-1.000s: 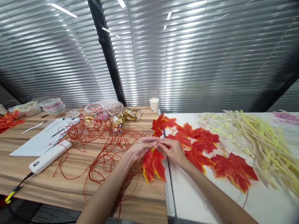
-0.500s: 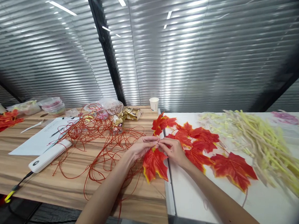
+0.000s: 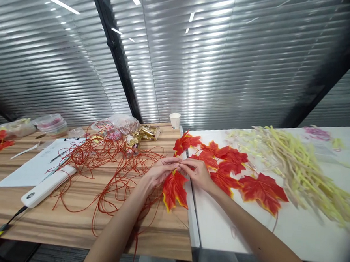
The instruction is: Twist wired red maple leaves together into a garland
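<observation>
Both hands at work over the seam between two tables, fingertips meeting. Left hand [image 3: 160, 172]: thumb and forefinger pressed together, pinching the stem end of a red leaf [image 3: 175, 189]. Right hand [image 3: 198, 174]: thumb and forefinger likewise closed in a pinch on the same stem end, other fingers curled. Contact point is small and partly covered by the fingers; cannot tell whether a cord is also gripped there.

Leaf position: blade hangs point-down below the fingertips, red with yellow margins, in front of the right edge of the wood-grain table [image 3: 68, 229], near the seam.

Right of seam, white table [image 3: 216, 232]: a group of maple leaves [image 3: 232, 158], same colouring, overlapping, partly behind the right hand; its upper left end reaches across the seam. Beyond these, a pile of pale yellow strips [image 3: 291, 162], with a pink item [image 3: 318, 133] near the back edge.

Left of seam: loose tangle of red cord [image 3: 99, 150], strands running down beside and behind the left forearm. Further left, a written sheet [image 3: 36, 162] on a clipboard, with a white handheld device [image 3: 47, 186] lying just beside it, cable attached. At the back: gold wrappers [image 3: 149, 132] and an upright paper cup [image 3: 174, 121].
</observation>
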`<state>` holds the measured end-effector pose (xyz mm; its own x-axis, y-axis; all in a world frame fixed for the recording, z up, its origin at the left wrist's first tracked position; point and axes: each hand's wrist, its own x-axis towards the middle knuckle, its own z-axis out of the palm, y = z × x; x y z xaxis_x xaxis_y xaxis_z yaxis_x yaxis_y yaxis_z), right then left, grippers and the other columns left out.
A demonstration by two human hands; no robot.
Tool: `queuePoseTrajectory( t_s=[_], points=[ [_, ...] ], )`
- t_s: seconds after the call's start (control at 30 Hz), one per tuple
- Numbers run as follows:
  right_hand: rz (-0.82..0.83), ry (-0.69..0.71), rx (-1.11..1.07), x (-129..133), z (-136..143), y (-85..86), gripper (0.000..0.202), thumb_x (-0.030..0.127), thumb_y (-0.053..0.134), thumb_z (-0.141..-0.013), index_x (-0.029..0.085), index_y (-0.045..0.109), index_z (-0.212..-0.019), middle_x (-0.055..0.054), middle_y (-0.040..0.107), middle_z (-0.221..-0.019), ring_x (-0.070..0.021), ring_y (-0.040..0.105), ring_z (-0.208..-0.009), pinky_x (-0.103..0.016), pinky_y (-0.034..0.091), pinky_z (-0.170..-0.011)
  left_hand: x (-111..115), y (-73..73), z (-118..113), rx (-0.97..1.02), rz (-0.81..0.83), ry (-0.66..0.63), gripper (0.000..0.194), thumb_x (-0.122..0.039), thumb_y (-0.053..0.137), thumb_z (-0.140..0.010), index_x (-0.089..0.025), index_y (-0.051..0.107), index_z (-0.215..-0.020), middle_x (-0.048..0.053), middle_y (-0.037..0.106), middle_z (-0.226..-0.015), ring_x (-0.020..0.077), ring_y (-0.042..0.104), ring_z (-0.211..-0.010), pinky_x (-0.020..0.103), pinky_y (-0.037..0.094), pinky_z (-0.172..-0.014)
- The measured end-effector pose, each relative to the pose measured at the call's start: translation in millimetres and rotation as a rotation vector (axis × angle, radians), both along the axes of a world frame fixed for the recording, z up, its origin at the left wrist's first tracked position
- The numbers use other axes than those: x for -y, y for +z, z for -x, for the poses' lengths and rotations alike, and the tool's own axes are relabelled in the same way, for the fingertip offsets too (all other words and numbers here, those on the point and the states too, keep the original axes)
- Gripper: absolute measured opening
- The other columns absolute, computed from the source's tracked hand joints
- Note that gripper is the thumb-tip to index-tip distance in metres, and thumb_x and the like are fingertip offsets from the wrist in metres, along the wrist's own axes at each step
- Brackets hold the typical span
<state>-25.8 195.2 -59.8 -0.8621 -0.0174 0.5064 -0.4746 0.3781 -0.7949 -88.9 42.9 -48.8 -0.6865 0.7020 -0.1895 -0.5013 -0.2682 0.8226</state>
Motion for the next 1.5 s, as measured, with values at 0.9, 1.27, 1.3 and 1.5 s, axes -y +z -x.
queuePoseTrajectory(
  t_s=[0.9,1.27,1.3,1.5],
  points=[
    [0.009,-0.002,0.018,-1,5,-6.4,0.018,0.025,0.051,-0.080,0.018,0.068,-0.082,-0.005,0.066,-0.084,-0.0133,0.060,-0.075,-0.023,0.047,-0.067,-1,4.1,-3,-0.089,0.097,0.084,0.030,-0.013,0.076,-0.052,-0.011,0.068,-0.081,0.008,0.065,-0.097,0.0112,0.060,-0.078,0.021,0.045,-0.075],
    [-0.055,-0.012,-0.025,-4,5,-10.4,0.023,0.009,0.046,-0.069,0.017,0.066,-0.079,-0.004,0.065,-0.078,-0.0142,0.059,-0.071,-0.023,0.046,-0.063,-5,2.3,-4,-0.166,0.151,0.159,0.027,-0.022,0.078,-0.048,-0.011,0.065,-0.068,0.004,0.066,-0.078,0.0104,0.059,-0.068,0.023,0.044,-0.071],
    [-0.055,-0.004,-0.024,-3,5,-9.6,0.020,0.010,0.047,-0.071,0.016,0.065,-0.075,-0.003,0.064,-0.075,-0.0136,0.058,-0.068,-0.022,0.045,-0.061,-5,2.2,-4,-0.179,0.163,0.165,0.027,-0.023,0.078,-0.048,-0.011,0.064,-0.068,0.004,0.066,-0.077,0.0103,0.058,-0.067,0.023,0.044,-0.070],
    [-0.083,-0.008,-0.058,-2,5,-8.1,0.020,0.013,0.044,-0.077,0.016,0.061,-0.068,-0.002,0.061,-0.069,-0.0116,0.054,-0.065,-0.021,0.042,-0.061,-7,2.1,-5,-0.265,0.221,0.180,0.027,-0.028,0.076,-0.050,-0.011,0.063,-0.065,0.001,0.063,-0.070,0.0086,0.055,-0.061,0.020,0.043,-0.062]
  ],
)
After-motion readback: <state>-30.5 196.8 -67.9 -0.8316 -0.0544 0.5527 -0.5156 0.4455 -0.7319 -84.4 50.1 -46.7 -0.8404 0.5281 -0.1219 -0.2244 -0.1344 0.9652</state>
